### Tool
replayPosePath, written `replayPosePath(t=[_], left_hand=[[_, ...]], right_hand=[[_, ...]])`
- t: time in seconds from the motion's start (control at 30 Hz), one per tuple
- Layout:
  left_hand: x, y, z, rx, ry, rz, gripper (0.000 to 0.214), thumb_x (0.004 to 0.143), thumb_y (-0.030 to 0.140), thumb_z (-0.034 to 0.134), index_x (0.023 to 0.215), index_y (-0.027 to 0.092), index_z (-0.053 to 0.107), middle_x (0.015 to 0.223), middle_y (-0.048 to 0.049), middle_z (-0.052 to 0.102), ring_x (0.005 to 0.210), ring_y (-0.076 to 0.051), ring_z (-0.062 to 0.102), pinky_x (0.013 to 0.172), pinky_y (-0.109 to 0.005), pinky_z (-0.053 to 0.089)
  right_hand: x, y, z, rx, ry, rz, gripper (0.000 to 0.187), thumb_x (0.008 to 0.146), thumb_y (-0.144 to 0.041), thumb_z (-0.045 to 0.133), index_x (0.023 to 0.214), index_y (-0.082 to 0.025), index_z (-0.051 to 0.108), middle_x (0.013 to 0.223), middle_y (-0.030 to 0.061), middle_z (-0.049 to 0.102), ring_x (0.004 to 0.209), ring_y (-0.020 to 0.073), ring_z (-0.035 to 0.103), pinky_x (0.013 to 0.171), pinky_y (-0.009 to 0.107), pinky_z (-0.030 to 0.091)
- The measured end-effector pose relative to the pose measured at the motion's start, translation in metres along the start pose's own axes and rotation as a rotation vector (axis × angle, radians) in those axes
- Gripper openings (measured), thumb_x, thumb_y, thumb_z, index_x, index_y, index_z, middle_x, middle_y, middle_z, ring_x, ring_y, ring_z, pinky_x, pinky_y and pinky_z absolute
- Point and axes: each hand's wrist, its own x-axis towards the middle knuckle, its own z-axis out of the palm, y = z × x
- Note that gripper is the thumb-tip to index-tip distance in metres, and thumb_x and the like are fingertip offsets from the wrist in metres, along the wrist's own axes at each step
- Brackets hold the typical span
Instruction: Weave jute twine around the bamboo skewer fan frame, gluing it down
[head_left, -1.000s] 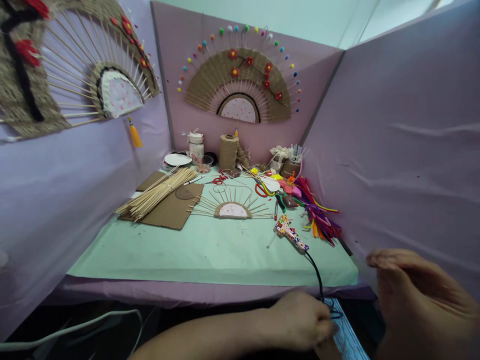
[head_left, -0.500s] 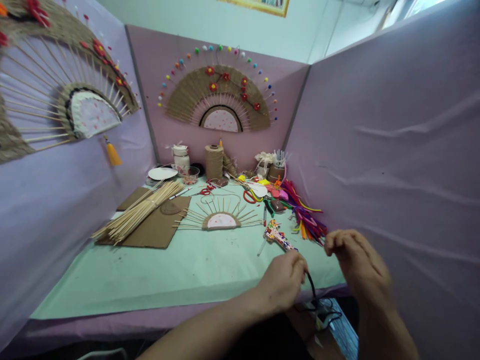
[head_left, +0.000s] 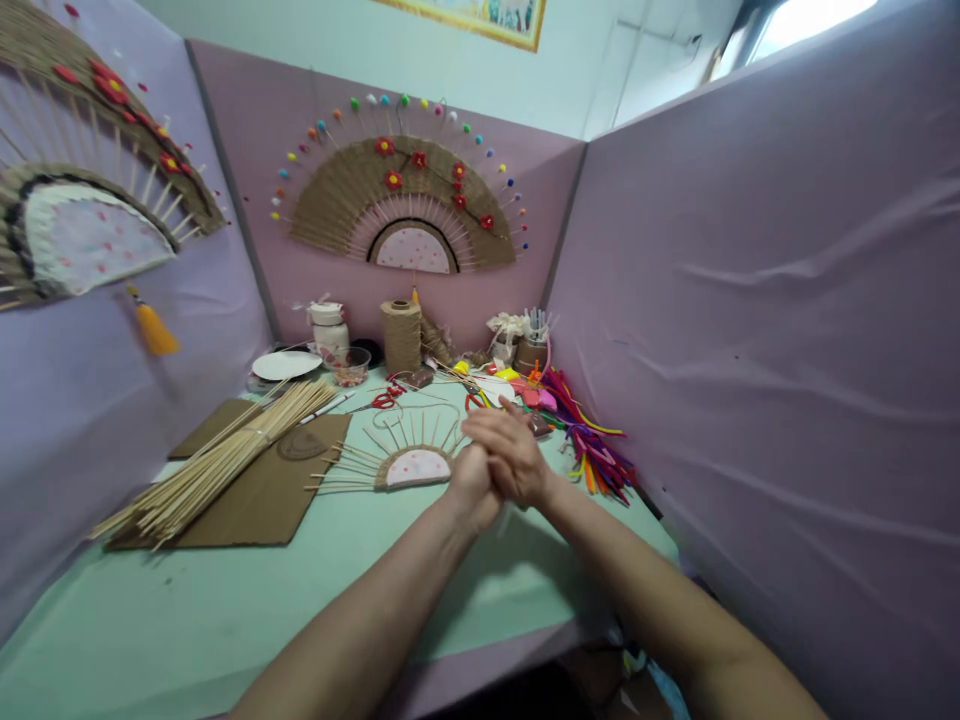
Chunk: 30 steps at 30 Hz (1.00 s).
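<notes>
My left hand (head_left: 474,488) and my right hand (head_left: 517,462) are pressed together above the table, to the right of a small half-round fan frame (head_left: 416,466). The fan frame has a pale, pink-spotted centre, a twine-coloured rim and thin sticks spreading outward. My left hand looks closed, its fingers mostly hidden behind the right. The right hand lies across it with its fingers stretched out to the left. Anything between the palms is hidden. The hands cover the spot where a pattern-wrapped tool lay.
A bundle of thin sticks (head_left: 232,455) lies on brown cardboard (head_left: 262,515) at left. Behind are a twine spool (head_left: 402,340), a white jar (head_left: 328,330) and red scissors (head_left: 384,400). Coloured pipe cleaners (head_left: 600,455) lie at right. A finished fan (head_left: 330,200) hangs on the back panel.
Both hands have moved up and left from the table's front right edge and come together. The view has shifted right, and the patterned tool has gone out of sight behind the hands.
</notes>
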Motion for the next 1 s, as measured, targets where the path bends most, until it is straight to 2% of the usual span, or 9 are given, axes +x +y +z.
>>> replayPosePath(t=[0.03,0.1,0.17,0.23,0.33,0.47,0.7,0.83,1.0], left_hand=[[0.000,0.008,-0.002,-0.032,-0.048,-0.039,0.035,0.089,0.039,0.045,0.116,0.023,0.062,0.116,-0.0098,0.065,0.123,-0.022,0.054,0.095,-0.035,0.047],[-0.001,0.022,-0.010,-0.153,-0.190,-0.107,0.035,0.090,0.041,0.049,0.118,0.022,0.060,0.119,-0.0106,0.065,0.119,-0.022,0.057,0.096,-0.036,0.047],[0.001,0.028,-0.025,-0.159,-0.251,-0.085,0.041,0.088,0.047,0.054,0.118,0.019,0.059,0.108,-0.0116,0.069,0.105,-0.022,0.064,0.093,-0.037,0.048],[0.009,0.023,-0.044,-0.019,-0.121,0.023,0.038,0.082,0.042,0.065,0.112,0.019,0.060,0.097,-0.0075,0.070,0.096,-0.019,0.065,0.085,-0.031,0.050],[0.024,0.002,-0.077,0.250,0.095,0.123,0.030,0.081,0.044,0.064,0.096,0.018,0.062,0.080,-0.0030,0.067,0.078,-0.015,0.062,0.070,-0.025,0.048],[0.031,-0.021,-0.103,0.512,0.193,0.209,0.028,0.087,0.045,0.054,0.094,0.018,0.063,0.074,-0.0016,0.064,0.070,-0.015,0.058,0.066,-0.026,0.045],[0.024,-0.021,-0.102,0.546,0.185,0.175,0.028,0.088,0.044,0.054,0.090,0.019,0.066,0.070,-0.0027,0.062,0.071,-0.018,0.058,0.068,-0.028,0.043],[0.024,-0.021,-0.101,0.472,0.216,0.130,0.027,0.087,0.045,0.057,0.087,0.019,0.066,0.070,-0.0031,0.061,0.071,-0.019,0.058,0.068,-0.028,0.043],[0.024,-0.023,-0.104,0.440,0.203,0.091,0.029,0.085,0.046,0.060,0.088,0.018,0.067,0.070,-0.0036,0.061,0.072,-0.019,0.058,0.070,-0.028,0.044]], right_hand=[[0.008,0.028,0.000,-0.084,0.027,0.119,0.038,0.093,-0.037,0.044,0.123,-0.022,0.062,0.125,0.0101,0.063,0.124,0.0259,0.052,0.115,0.051,0.024],[0.024,0.086,-0.005,-0.267,-0.044,0.491,0.033,0.094,-0.033,0.046,0.119,-0.023,0.065,0.125,0.0073,0.063,0.126,0.0223,0.050,0.115,0.043,0.026],[0.038,0.137,-0.012,-0.333,-0.025,0.669,0.036,0.093,-0.026,0.047,0.123,-0.014,0.062,0.129,0.0158,0.058,0.128,0.0263,0.048,0.111,0.042,0.032],[0.048,0.176,-0.013,-0.358,-0.047,0.795,0.034,0.091,-0.022,0.051,0.120,-0.008,0.063,0.124,0.0199,0.059,0.123,0.0281,0.052,0.106,0.041,0.039],[0.061,0.212,-0.003,-0.363,-0.106,0.894,0.031,0.092,-0.027,0.056,0.119,-0.013,0.061,0.121,0.0139,0.060,0.114,0.0246,0.057,0.099,0.043,0.046],[0.086,0.242,0.020,-0.349,-0.158,0.969,0.035,0.093,-0.036,0.058,0.122,-0.018,0.057,0.126,0.0090,0.058,0.108,0.0222,0.060,0.091,0.045,0.052],[0.116,0.263,0.041,-0.260,-0.092,1.100,0.033,0.092,-0.035,0.059,0.119,-0.016,0.059,0.121,0.0093,0.060,0.103,0.0206,0.061,0.088,0.042,0.053],[0.125,0.267,0.022,-0.135,0.105,1.034,0.021,0.089,-0.026,0.058,0.103,-0.013,0.067,0.104,0.0115,0.069,0.096,0.0204,0.065,0.085,0.034,0.052],[0.165,0.283,-0.038,0.034,0.443,0.909,0.033,0.084,-0.024,0.053,0.113,-0.011,0.061,0.100,0.0111,0.069,0.080,0.0155,0.066,0.073,0.030,0.055]])
